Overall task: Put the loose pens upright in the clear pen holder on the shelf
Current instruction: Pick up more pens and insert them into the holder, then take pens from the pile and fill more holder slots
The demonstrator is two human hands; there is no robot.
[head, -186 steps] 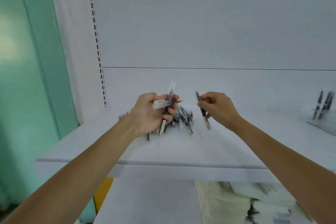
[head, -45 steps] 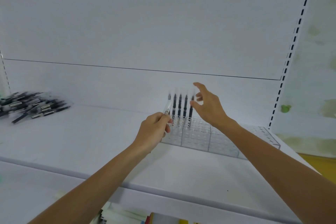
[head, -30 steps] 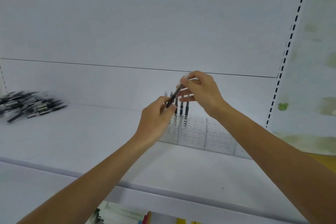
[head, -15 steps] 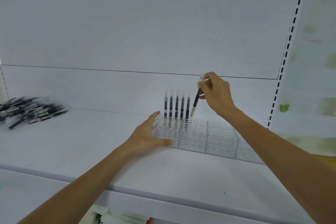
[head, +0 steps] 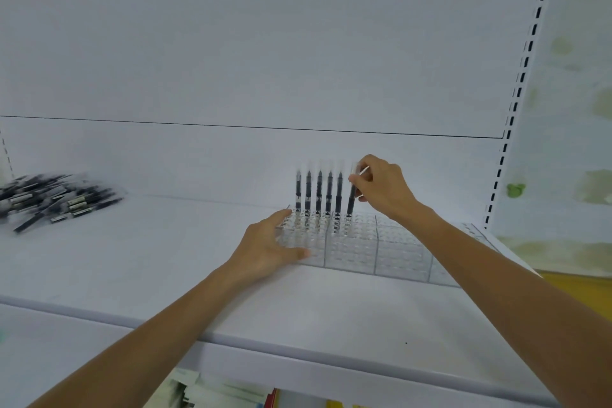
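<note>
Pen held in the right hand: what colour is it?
Slim plastic pen: black, clear top; head view.

- holder: clear, gridded, on the shelf, right of centre.
- five pens: black, upright in its far row, left end.
- sixth pen: slightly tilted, tip in the next slot right.
- loose pens: heaped far left.

Pen lowered, tip seemingly entering holder.
</note>
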